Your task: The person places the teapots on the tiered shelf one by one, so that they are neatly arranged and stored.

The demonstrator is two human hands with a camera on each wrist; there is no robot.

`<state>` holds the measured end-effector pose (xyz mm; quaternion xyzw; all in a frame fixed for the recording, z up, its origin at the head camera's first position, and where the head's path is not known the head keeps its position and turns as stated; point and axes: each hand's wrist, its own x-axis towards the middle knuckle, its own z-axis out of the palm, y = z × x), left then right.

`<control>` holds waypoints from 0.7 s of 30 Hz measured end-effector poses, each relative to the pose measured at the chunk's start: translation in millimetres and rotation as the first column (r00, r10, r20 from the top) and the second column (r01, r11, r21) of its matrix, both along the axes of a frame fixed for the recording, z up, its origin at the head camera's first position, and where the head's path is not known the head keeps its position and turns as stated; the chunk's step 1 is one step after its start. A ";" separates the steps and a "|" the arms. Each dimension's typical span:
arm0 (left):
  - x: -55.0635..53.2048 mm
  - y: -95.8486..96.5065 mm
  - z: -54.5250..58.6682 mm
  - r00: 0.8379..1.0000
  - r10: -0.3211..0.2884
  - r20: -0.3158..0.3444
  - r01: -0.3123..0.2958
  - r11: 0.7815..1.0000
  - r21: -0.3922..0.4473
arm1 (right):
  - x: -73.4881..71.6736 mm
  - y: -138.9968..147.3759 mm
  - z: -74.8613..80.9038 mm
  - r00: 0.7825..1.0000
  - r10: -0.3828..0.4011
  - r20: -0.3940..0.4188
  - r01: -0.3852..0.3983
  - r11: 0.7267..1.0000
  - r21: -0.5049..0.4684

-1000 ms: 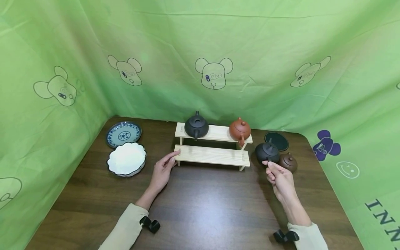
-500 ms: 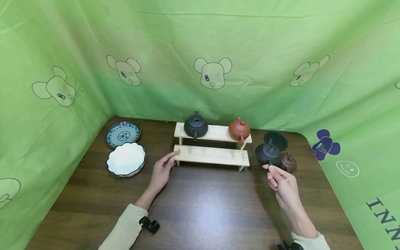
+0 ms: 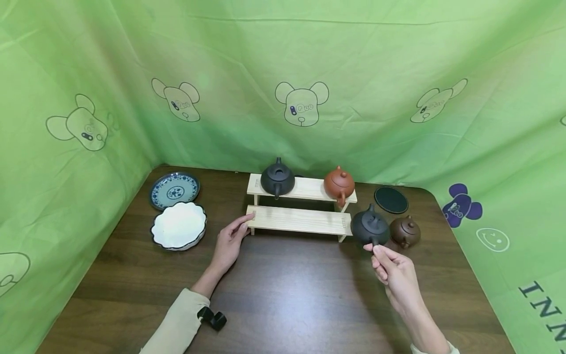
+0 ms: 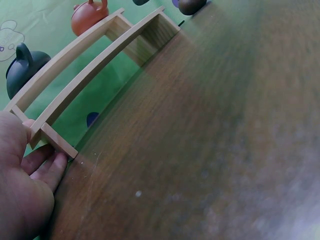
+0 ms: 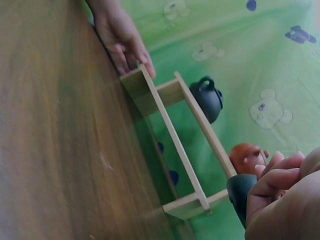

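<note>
My right hand (image 3: pixel 398 278) pinches the handle of a black teapot (image 3: pixel 369 226). That pot is raised off the table beside the right end of a two-tier wooden stand (image 3: pixel 300 220). My left hand (image 3: pixel 229 246) grips the left end of the stand's lower tier; in the left wrist view its thumb lies at the board and its fingers (image 4: pixel 50 167) curl by the leg. On the upper tier sit another black teapot (image 3: pixel 277 179) at the left, with a dark opening on top, and a reddish-orange teapot (image 3: pixel 339 183) at the right. The lower tier bears nothing.
A small brown teapot (image 3: pixel 405 231) stands at the right, just in front of a dark round coaster (image 3: pixel 391 200). To the left lie a blue patterned plate (image 3: pixel 175 191) and a white scalloped dish (image 3: pixel 179 225). Green cloth (image 3: pixel 247 137) hangs behind the table.
The black teapot in my right hand has moved left and toward me, away from the coaster and the brown teapot. My left hand stays on the stand.
</note>
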<state>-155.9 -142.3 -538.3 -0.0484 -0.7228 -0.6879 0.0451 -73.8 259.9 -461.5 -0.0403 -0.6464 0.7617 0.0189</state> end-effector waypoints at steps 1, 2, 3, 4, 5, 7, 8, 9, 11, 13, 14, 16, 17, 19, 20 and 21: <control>0.1 -0.1 0.0 1.000 0.000 -0.002 0.000 1.000 -0.001 | 2.0 -1.6 -0.5 1.000 0.004 0.003 -0.004 1.000 0.004; 0.1 -0.4 -0.2 1.000 0.000 -0.003 0.000 1.000 0.000 | 3.8 -3.3 -1.2 1.000 0.007 0.005 -0.007 1.000 0.008; 0.2 -0.5 -0.1 1.000 -0.001 -0.002 0.001 1.000 0.001 | 5.6 -4.9 -2.0 1.000 0.011 0.007 -0.011 1.000 0.014; 0.3 -0.7 0.0 1.000 -0.001 -0.002 0.001 1.000 0.002 | 7.2 -6.7 -2.5 1.000 0.014 0.010 -0.014 1.000 0.022; 0.6 -0.8 0.3 1.000 -0.002 0.000 0.002 1.000 0.004 | 8.6 -8.4 -3.1 1.000 0.019 0.012 -0.020 0.999 0.031; 0.8 -1.1 0.7 1.000 -0.004 0.001 0.004 1.000 0.010 | 10.9 -11.6 -4.2 0.999 0.039 0.019 -0.040 0.998 0.049; 0.8 -1.1 0.7 1.000 -0.005 0.002 0.005 1.000 0.011 | 11.8 -13.4 -4.5 0.999 0.050 0.022 -0.051 0.997 0.057; 0.7 -1.1 0.7 1.000 -0.007 0.000 0.007 1.000 0.012 | 12.7 -15.2 -4.8 0.998 0.060 0.025 -0.062 0.996 0.064; 0.4 -1.3 0.2 1.000 -0.007 -0.004 0.007 1.000 0.014 | 13.6 -19.2 -5.4 0.996 0.082 0.030 -0.084 0.994 0.071; 0.2 -1.4 -0.2 1.000 -0.007 -0.006 0.007 1.000 0.014 | 14.3 -23.5 -6.0 0.995 0.098 0.035 -0.100 0.992 0.073; 0.1 -1.4 -0.2 1.000 -0.007 -0.006 0.007 1.000 0.013 | 14.5 -25.8 -6.3 0.994 0.105 0.036 -0.107 0.991 0.078; 0.4 -1.4 0.0 1.000 -0.006 -0.005 0.006 1.000 0.013 | 14.7 -30.2 -7.4 0.992 0.120 0.039 -0.123 0.989 0.085; 0.4 -1.3 0.1 1.000 -0.006 -0.005 0.006 1.000 0.013 | 14.9 -32.3 -8.0 0.990 0.132 0.040 -0.135 0.987 0.089; 0.4 -1.1 0.2 1.000 -0.005 -0.003 0.005 1.000 0.012 | 15.0 -36.5 -9.4 0.988 0.151 0.037 -0.153 0.984 0.094; 0.3 -0.9 0.1 1.000 -0.006 -0.001 0.006 1.000 0.011 | 15.1 -38.4 -10.0 0.987 0.159 0.036 -0.162 0.982 0.097; 0.2 -0.6 0.1 1.000 -0.007 -0.001 0.007 1.000 0.011 | 15.0 -40.4 -10.4 0.985 0.167 0.035 -0.170 0.981 0.097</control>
